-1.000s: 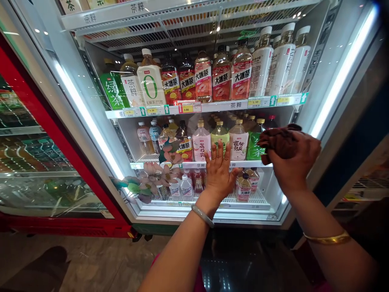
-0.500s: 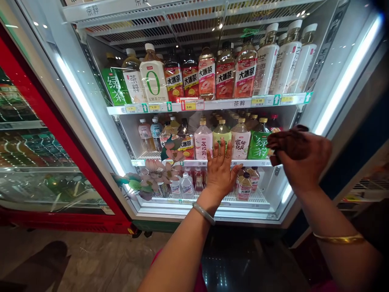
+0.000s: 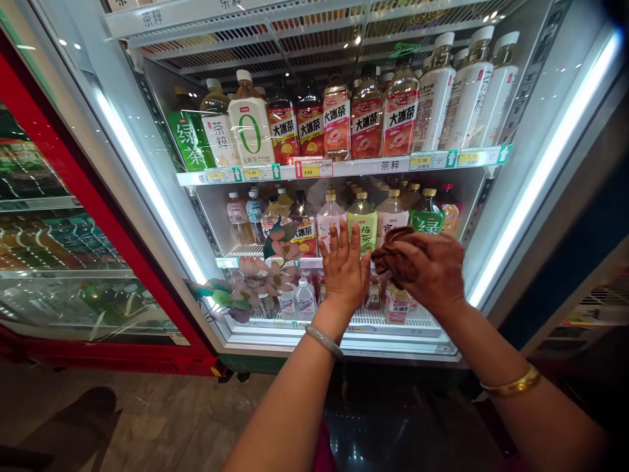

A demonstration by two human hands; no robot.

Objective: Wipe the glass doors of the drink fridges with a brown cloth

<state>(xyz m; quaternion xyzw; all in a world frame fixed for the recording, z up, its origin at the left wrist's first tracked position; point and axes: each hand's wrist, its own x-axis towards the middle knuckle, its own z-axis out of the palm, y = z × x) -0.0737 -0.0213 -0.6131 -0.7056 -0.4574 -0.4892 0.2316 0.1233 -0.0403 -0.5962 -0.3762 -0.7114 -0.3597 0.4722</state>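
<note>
My left hand (image 3: 344,269) lies flat with fingers spread against the glass door of a lit drinks fridge (image 3: 339,169). Just right of it, my right hand (image 3: 432,269) grips a crumpled brown cloth (image 3: 397,257) at the glass. Behind the door, a yellow-green bottle (image 3: 362,219) and a pink-labelled bottle (image 3: 330,213) show near my left fingertips. A green-labelled bottle (image 3: 427,215) stands above my right hand. A flower decal (image 3: 260,275) is on the glass to the left.
More bottles (image 3: 335,121) line the upper shelf. A red-framed fridge (image 3: 162,288) stands at the left. Tiled floor (image 3: 157,419) shows below, and a dark blue panel (image 3: 560,223) runs along the right side.
My right hand has moved left with the cloth, from the door's right side to beside my left hand. My left hand has shifted slightly left.
</note>
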